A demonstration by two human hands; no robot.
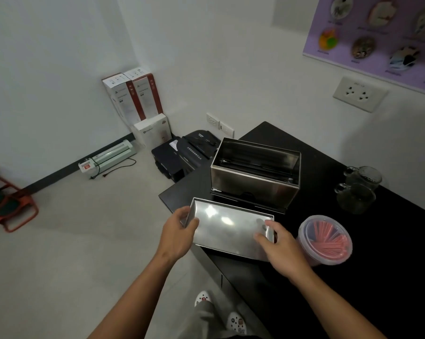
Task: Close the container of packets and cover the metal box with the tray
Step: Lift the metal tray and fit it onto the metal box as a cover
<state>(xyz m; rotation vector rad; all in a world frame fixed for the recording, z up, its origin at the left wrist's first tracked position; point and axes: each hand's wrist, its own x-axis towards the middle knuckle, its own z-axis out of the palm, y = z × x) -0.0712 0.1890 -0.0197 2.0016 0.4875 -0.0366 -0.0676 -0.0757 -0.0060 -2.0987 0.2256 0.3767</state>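
A shiny metal tray lies at the near corner of the black counter. My left hand grips its left end and my right hand grips its right end. Just behind the tray stands the open-topped metal box, its inside dark and reflective. To the right of the tray sits a round clear plastic container holding red packets, with a clear lid over it.
Two glass mugs stand at the right behind the container. Beyond the counter's left edge, a black printer and shredder sit on the floor, with cartons in the corner, a laminator and an orange stool.
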